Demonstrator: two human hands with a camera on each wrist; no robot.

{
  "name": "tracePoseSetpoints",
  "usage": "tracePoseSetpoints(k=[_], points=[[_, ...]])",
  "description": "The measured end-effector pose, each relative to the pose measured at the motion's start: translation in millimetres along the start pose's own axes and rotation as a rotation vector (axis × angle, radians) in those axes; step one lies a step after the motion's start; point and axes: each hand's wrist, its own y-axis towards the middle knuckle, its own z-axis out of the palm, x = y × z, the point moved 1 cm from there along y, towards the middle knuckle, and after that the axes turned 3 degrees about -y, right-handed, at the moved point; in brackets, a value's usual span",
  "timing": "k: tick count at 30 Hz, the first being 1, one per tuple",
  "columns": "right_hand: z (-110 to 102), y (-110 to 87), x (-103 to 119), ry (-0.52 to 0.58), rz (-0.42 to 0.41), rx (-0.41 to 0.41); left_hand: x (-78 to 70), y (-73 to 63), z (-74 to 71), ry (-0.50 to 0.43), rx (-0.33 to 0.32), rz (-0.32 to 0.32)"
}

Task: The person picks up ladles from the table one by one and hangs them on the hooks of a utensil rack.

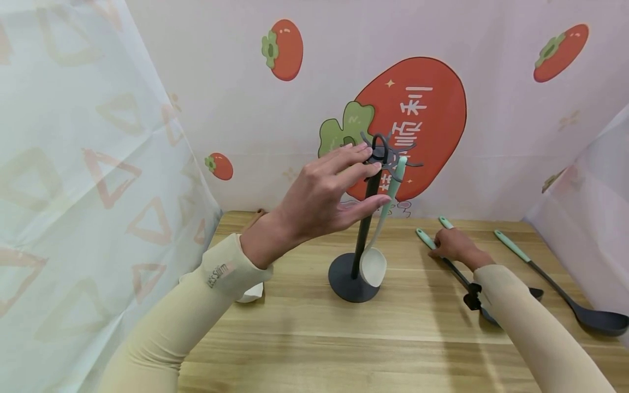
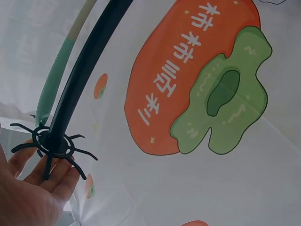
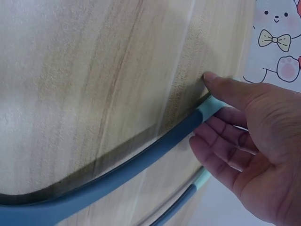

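A dark utensil stand (image 1: 362, 240) with a ring of curved hooks (image 2: 59, 146) stands mid-table. A ladle with a pale green handle and off-white bowl (image 1: 373, 267) hangs from it. My left hand (image 1: 334, 188) touches the hook ring at the top, fingers mostly straight, thumb spread near the ladle's handle. On the right, my right hand (image 1: 457, 245) has thumb and fingers around the green handle (image 3: 212, 107) of a dark kitchen utensil lying low over the table. My sleeve and wrist mount hide much of that utensil's head.
A second green-handled utensil (image 3: 200, 180) lies close beside the held one. Farther right is a dark ladle (image 1: 599, 322) with a green handle. Behind my left forearm, a white object (image 1: 253, 293) is partly hidden. A patterned cloth wall (image 1: 245, 120) borders the wooden table (image 1: 314, 349).
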Motion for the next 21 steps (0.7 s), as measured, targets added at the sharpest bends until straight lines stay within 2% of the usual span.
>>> tracePoseSetpoints(k=[7, 21], points=[[6.3, 2.0, -4.2, 0.015, 0.005, -0.069, 0.4, -0.5, -0.1, 0.0, 0.001, -0.004], [5.5, 0.5, 1.2, 0.002, 0.025, -0.089, 1.7, 0.3, 0.4, 0.006, -0.01, 0.008]])
